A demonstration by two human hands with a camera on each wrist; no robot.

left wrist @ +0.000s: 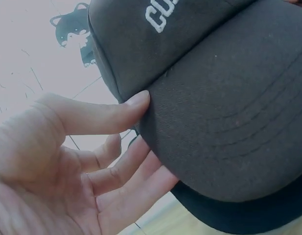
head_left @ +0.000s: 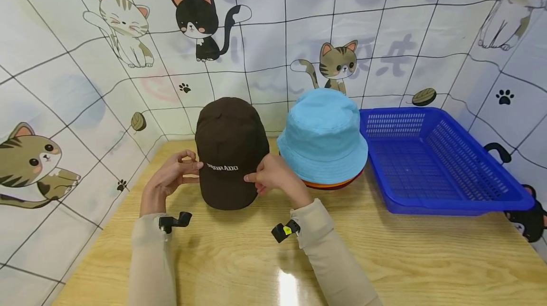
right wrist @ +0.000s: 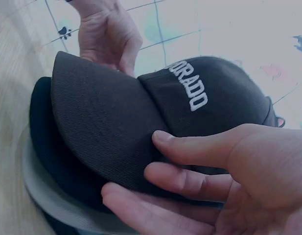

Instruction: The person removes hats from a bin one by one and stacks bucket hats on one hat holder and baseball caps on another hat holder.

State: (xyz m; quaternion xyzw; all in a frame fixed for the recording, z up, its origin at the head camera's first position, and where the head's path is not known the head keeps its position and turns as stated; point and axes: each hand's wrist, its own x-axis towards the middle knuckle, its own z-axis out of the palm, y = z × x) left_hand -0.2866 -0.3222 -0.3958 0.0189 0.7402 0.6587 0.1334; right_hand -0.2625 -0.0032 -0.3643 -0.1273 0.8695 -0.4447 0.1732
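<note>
A dark brown baseball cap point(head_left: 232, 142) with white lettering lies on top of several stacked caps, its brim toward me. Under its brim, the right wrist view shows a black cap point(right wrist: 43, 129) and a grey cap point(right wrist: 67, 210). My left hand point(head_left: 173, 175) pinches the brim's left corner, thumb on top and fingers below. At the opposite corner, my right hand point(head_left: 273, 175) holds the brim between thumb and fingers. Close by on the right is a stack of bucket hats, with a light blue bucket hat point(head_left: 323, 135) uppermost and orange and dark red edges below.
A blue plastic basket point(head_left: 440, 204) with slotted walls stands on the right of the wooden table point(head_left: 231, 258). Behind and at the sides hangs a white sheet point(head_left: 265, 49) printed with cats and grid lines.
</note>
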